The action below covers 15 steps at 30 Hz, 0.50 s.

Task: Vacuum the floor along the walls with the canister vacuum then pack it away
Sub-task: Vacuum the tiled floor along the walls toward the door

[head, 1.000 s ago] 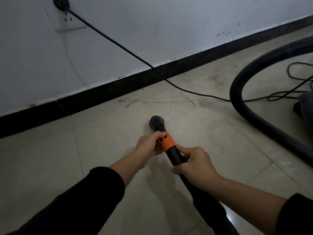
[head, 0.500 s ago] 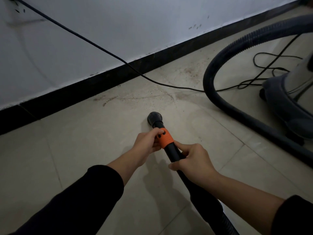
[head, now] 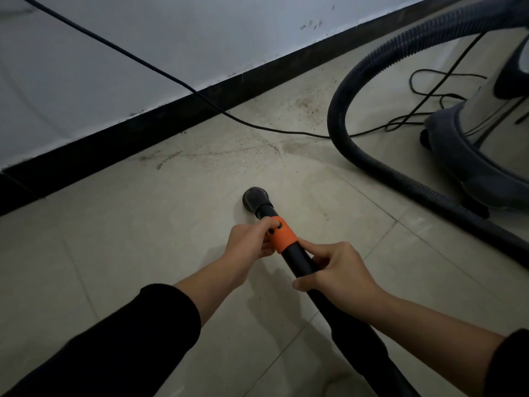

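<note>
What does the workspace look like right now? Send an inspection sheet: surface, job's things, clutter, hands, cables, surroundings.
Surface: pale tiled floor, with dirt specks near the skirting.
Job's things: black wand with orange collar, round nozzle pointed at the floor; ribbed hose loops towards the canister on the right.
Clutter: nothing seen.
Hands: left hand grips the orange collar; right hand holds the wand just behind it.
Cables: power cable runs down off the wall and across the floor to the hose; slack loops lie beside the canister.
Surroundings: white wall, black skirting.
</note>
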Each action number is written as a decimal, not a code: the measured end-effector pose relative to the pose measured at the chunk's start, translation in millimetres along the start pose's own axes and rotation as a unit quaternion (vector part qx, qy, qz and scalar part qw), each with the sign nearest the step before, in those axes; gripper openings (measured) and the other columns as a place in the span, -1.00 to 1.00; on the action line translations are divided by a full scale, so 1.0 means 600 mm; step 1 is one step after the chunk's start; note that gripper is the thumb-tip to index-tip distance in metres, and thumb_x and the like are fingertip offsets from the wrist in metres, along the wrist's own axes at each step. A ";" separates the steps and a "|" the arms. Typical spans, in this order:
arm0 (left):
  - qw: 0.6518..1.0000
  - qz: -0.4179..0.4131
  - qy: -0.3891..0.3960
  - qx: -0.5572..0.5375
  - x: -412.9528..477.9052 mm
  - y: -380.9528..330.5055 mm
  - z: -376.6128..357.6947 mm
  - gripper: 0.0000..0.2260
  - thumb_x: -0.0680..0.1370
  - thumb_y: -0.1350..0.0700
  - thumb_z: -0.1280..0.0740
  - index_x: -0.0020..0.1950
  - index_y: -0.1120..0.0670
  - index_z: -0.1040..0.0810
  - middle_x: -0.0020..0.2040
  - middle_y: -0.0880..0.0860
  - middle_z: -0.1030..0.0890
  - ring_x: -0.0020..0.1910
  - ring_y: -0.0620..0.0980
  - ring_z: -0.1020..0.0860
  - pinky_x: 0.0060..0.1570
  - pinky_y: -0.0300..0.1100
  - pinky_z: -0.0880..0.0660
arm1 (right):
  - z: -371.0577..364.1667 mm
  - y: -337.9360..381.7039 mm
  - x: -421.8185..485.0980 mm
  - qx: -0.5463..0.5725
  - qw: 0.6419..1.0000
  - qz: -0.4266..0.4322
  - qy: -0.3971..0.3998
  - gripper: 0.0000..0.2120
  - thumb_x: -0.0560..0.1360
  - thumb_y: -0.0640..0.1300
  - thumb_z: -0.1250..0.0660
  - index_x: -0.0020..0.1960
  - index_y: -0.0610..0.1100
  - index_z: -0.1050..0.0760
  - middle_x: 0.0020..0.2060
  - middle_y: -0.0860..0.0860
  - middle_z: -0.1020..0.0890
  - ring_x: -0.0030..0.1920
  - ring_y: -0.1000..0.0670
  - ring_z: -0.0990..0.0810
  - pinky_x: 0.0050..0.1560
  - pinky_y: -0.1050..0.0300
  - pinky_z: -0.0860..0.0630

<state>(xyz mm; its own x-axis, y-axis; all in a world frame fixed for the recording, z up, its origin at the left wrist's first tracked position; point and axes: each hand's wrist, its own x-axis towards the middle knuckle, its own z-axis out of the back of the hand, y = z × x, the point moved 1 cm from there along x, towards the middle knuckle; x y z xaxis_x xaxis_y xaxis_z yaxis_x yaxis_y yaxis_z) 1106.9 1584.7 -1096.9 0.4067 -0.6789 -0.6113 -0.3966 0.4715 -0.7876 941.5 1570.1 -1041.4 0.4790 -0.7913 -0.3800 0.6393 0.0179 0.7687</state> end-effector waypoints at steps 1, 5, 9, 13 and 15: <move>1.000 0.002 0.001 0.001 -0.003 0.004 0.000 -0.81 0.45 0.09 -0.45 -0.06 0.20 -0.59 -0.21 0.11 -0.61 -0.23 0.04 -0.62 -0.20 -0.15 -0.56 | 0.000 -0.002 -0.004 0.001 1.000 -0.001 -0.001 -0.33 0.26 -0.29 -0.55 0.29 0.14 -0.53 -0.30 -0.09 -0.69 -0.37 -0.03 -0.60 -0.21 0.12 -0.57; 1.000 0.007 0.008 -0.001 -0.012 0.011 -0.001 -0.84 0.46 0.10 -0.44 -0.08 0.17 -0.60 -0.13 0.15 -0.64 -0.17 0.07 -0.63 -0.14 -0.13 -0.58 | 0.000 -0.008 -0.014 0.002 1.000 -0.003 -0.013 -0.33 0.25 -0.28 -0.56 0.29 0.13 -0.53 -0.30 -0.11 -0.68 -0.37 -0.03 -0.58 -0.15 0.03 -0.59; 1.000 0.006 0.016 -0.002 -0.018 0.012 -0.012 -0.86 0.47 0.10 -0.43 -0.10 0.17 -0.60 -0.15 0.15 -0.63 -0.18 0.07 -0.62 -0.13 -0.12 -0.57 | 0.002 -0.013 -0.021 0.003 1.000 -0.012 -0.028 -0.33 0.24 -0.28 -0.56 0.29 0.11 -0.53 -0.33 -0.08 -0.68 -0.37 0.05 -0.56 -0.18 0.04 -0.58; 1.000 0.005 0.018 -0.001 -0.022 0.016 -0.033 -0.86 0.46 0.10 -0.44 -0.12 0.17 -0.62 -0.20 0.12 -0.63 -0.23 0.03 -0.62 -0.15 -0.13 -0.56 | 0.014 -0.021 -0.031 0.009 0.998 -0.034 -0.044 -0.31 0.24 -0.30 -0.56 0.30 0.07 -0.53 -0.33 -0.05 -0.69 -0.38 0.05 -0.58 -0.24 0.19 -0.55; 1.000 0.005 0.021 0.001 -0.028 0.018 -0.044 -0.87 0.46 0.10 -0.44 -0.14 0.17 -0.62 -0.22 0.11 -0.63 -0.25 0.02 -0.61 -0.19 -0.15 -0.56 | 0.021 -0.027 -0.035 0.012 0.998 -0.046 -0.048 -0.31 0.23 -0.31 -0.56 0.30 0.06 -0.53 -0.31 -0.08 -0.69 -0.33 -0.07 -0.62 -0.21 0.13 -0.57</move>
<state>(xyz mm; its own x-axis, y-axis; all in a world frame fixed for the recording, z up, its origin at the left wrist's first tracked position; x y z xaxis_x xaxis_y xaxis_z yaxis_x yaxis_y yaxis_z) 1074.1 1586.3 -1093.4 0.3669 -0.6973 -0.6158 -0.3984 0.4804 -0.7814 913.4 1578.5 -1039.5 0.3591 -0.8434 -0.3998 0.6629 -0.0711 0.7453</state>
